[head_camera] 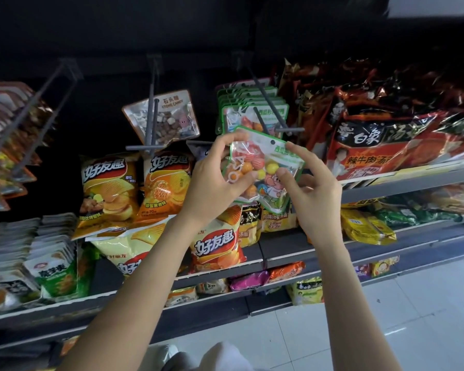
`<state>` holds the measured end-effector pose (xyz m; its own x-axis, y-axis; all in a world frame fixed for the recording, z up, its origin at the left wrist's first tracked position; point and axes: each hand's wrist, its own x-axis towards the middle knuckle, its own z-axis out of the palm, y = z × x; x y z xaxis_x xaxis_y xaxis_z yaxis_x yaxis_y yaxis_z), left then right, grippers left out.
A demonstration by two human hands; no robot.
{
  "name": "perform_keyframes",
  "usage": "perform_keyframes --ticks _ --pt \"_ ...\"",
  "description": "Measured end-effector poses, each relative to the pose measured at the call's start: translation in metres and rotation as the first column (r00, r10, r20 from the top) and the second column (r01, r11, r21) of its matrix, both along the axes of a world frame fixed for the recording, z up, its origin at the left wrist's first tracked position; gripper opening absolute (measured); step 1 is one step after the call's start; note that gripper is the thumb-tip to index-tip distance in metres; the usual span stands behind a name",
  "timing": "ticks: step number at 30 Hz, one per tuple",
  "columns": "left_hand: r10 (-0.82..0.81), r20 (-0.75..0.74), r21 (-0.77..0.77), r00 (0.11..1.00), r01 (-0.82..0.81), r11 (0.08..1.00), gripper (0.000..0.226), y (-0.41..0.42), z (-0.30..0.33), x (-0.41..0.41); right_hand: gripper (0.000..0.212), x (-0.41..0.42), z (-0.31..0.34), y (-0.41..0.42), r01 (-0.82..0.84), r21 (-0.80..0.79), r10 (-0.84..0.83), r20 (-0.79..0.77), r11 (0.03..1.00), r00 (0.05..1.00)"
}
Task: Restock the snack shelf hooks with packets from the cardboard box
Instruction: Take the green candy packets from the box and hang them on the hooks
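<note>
The person's left hand (214,178) gripped the green-edged candy packet (263,170), thumb across its clear front and fingers curled over its top left corner. The right hand (310,183) pinched the packet's right side between thumb and forefinger, the other fingers loosely bent. The two hands seemingly held the packet taut and tilted so that the punched hole (272,142) in its header faced the hook, ready for threading. The packet hung just below and in front of the grey hook's tip (261,116), not yet on it. Behind that hook hung a row of matching packets (248,103). Left of the hook, a stone candy bag (169,119) hung alone. No cardboard box was visible.
</note>
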<state>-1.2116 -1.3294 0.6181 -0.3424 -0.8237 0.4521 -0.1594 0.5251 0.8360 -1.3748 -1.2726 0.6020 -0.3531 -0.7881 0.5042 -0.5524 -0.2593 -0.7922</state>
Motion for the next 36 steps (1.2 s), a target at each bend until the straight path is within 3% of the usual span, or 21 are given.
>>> perform_keyframes --ticks 3,8,13,18,23,26,30,36 --pt "0.062 0.053 -0.078 0.997 -0.058 0.995 0.052 -0.012 -0.003 0.0 0.046 0.002 0.001 -0.012 0.056 0.012 -0.053 -0.184 0.998 0.981" --pt "0.285 0.177 -0.249 0.942 -0.237 0.939 0.06 -0.047 -0.004 -0.011 0.077 0.01 0.007 -0.047 0.039 0.275 0.056 -0.33 0.961 0.942" --pt "0.448 0.22 -0.408 0.866 -0.336 0.849 0.058 -0.072 -0.011 -0.024 0.07 0.021 -0.005 -0.082 0.102 0.272 0.017 -0.401 0.957 0.916" --pt "0.458 0.246 -0.388 0.854 -0.346 0.854 0.062 -0.08 -0.011 -0.027 0.064 0.027 -0.006 -0.091 0.16 0.33 0.011 -0.462 0.93 0.887" --pt "0.452 0.216 -0.291 0.866 -0.385 0.876 0.061 -0.052 -0.012 -0.017 0.066 0.031 -0.009 -0.064 0.12 0.288 0.004 -0.396 0.95 0.918" --pt "0.417 0.139 -0.175 0.898 -0.393 0.903 0.055 -0.028 -0.008 0.001 0.06 0.039 -0.013 -0.043 0.101 0.184 -0.026 -0.373 0.978 0.927" --pt "0.371 0.014 -0.092 0.929 -0.368 0.925 0.04 0.017 -0.003 0.041 0.031 0.068 -0.011 -0.01 0.091 -0.082 -0.112 -0.319 0.992 0.941" --pt "0.509 -0.102 -0.298 0.855 -0.514 0.804 0.019 0.084 -0.017 0.152 0.014 0.161 -0.002 0.036 -0.061 -0.319 -0.062 -0.361 0.946 0.93"
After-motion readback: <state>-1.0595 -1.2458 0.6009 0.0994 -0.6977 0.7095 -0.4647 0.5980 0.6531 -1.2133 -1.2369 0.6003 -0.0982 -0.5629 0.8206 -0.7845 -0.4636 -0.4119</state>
